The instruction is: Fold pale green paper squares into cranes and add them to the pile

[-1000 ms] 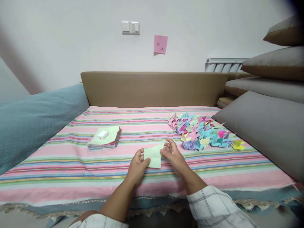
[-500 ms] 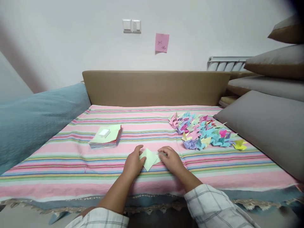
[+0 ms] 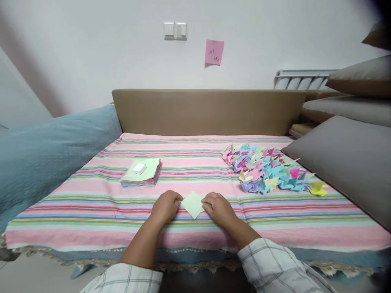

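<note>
A pale green sheet of origami paper [image 3: 193,205], folded to a small diamond, sits low over the striped cloth between my hands. My left hand [image 3: 166,206] pinches its left corner between thumb and fingers. At the opposite corner, my right hand [image 3: 219,208] has the paper between thumb and curled fingers. One corner points away from me and one towards me. Whether the paper touches the cloth I cannot tell.
A stack of coloured paper [image 3: 143,175] lies to the left with a small white object [image 3: 139,169] on top. Many folded paper cranes [image 3: 269,171] crowd the right side. Grey cushions [image 3: 345,158] are piled at the right edge, and a blue-covered armrest [image 3: 61,146] stands left.
The paper's right flap, which stuck out before, now lies within one even diamond. My left hand has shifted left to the corner. The whole view has moved slightly.
</note>
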Tool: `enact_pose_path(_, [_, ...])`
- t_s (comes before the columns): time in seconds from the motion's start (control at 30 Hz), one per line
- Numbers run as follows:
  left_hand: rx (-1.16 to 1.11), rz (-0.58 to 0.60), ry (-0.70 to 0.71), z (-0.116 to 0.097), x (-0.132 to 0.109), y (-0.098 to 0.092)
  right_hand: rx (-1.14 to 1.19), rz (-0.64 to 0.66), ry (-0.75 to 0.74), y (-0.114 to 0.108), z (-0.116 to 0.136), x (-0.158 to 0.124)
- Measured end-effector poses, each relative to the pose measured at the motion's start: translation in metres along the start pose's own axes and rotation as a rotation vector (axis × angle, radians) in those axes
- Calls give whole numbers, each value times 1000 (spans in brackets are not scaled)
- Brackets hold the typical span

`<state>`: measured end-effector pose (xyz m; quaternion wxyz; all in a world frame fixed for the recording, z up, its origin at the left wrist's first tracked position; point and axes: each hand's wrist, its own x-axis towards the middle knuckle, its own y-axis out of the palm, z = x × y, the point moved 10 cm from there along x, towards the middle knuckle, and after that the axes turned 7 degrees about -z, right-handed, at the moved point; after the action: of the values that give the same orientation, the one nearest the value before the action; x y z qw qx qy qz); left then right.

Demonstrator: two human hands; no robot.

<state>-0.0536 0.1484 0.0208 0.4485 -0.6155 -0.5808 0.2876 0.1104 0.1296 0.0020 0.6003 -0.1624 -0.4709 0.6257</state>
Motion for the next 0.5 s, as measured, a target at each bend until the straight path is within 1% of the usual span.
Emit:
enact_pose_path(0.1, [-36, 10, 44, -5, -3, 3, 11, 12, 3, -1, 1, -1])
enact_pose_path(0.2, [-92, -53, 47, -6, -2, 1, 27, 8, -3, -1, 1, -1])
enact_pose_path(0.27, [-141, -64, 70, -7, 0, 4, 36, 6, -17, -1, 1, -1])
enact_pose_path(0.37, [-188, -4, 100, -9, 2, 16, 42, 6, -30, 1, 1, -1])
enact_pose_path(0.43, [-182, 29, 72, -9, 2, 23, 37, 1, -27, 2, 1, -1])
enact_pose_path(0.5, [-153, 32, 27, -9, 1, 26, 25, -1, -27, 2, 0, -1])
